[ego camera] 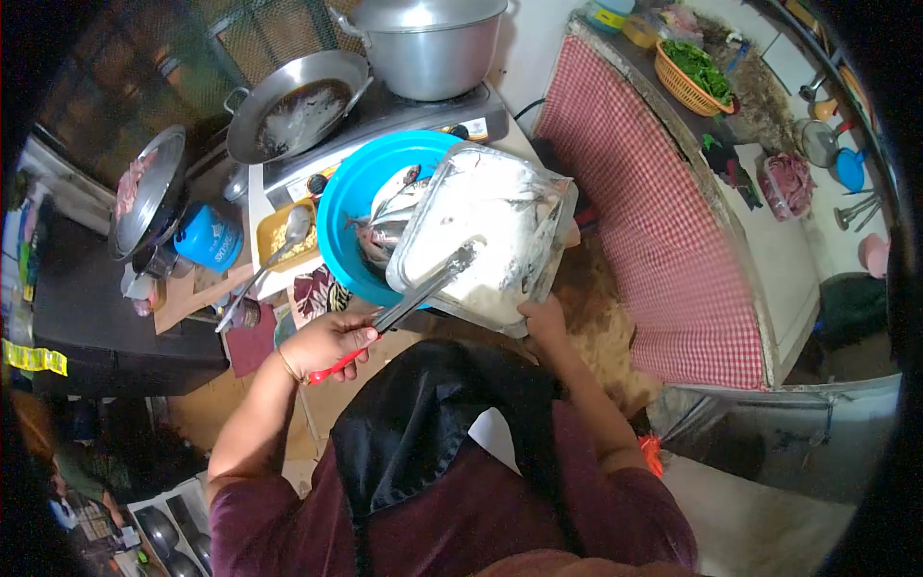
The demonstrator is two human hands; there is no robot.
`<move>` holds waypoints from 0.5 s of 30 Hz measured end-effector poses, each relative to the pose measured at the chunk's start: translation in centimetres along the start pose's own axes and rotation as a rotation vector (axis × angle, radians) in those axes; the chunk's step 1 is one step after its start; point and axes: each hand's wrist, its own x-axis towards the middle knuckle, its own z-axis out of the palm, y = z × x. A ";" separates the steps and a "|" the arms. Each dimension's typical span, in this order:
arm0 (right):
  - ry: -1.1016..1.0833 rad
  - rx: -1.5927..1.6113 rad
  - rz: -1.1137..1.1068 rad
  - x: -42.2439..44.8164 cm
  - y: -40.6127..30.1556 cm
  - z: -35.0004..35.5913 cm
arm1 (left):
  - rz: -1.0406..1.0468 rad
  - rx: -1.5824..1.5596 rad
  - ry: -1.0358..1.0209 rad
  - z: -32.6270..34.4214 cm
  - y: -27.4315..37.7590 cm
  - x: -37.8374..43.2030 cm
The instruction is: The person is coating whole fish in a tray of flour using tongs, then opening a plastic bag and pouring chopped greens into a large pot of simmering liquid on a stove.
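My left hand (328, 348) grips metal tongs (422, 294) with a red handle. The tong tips rest in white, flour-like powder (461, 216) in a rectangular tray (465, 316). At the tray's near right corner, my right hand (546, 326) holds its edge. Fish shapes dusted with powder (535, 241) show along the tray's right side. Overlapped by the tray is a bright blue plastic basin (332, 216), where several whole silvery fish (389, 234) lie; the tray hides the basin's right part.
Behind the basin, a wok (299, 108) with dark oil and a large lidded aluminium pot (436, 54) sit on a gas stove (389, 119). A yellow tub (288, 234) of chopped bits holds a long spoon (297, 225). Right stands a counter with a checked curtain (649, 238) and a basket of leafy greens (692, 76).
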 end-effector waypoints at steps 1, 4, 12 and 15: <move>-0.011 -0.137 -0.079 0.1 0.3 0.0 | -0.006 -0.005 0.001 -0.2 0.1 0.0; 0.007 0.111 0.004 0.5 1.8 0.5 | -0.077 -0.117 -0.036 0.0 0.8 0.6; 0.061 0.034 -0.026 0.7 1.1 0.7 | 0.028 -0.240 -0.069 1.1 -1.1 3.6; 0.055 -0.027 -0.092 0.6 0.9 0.3 | 0.033 -0.219 -0.064 1.5 -0.2 3.6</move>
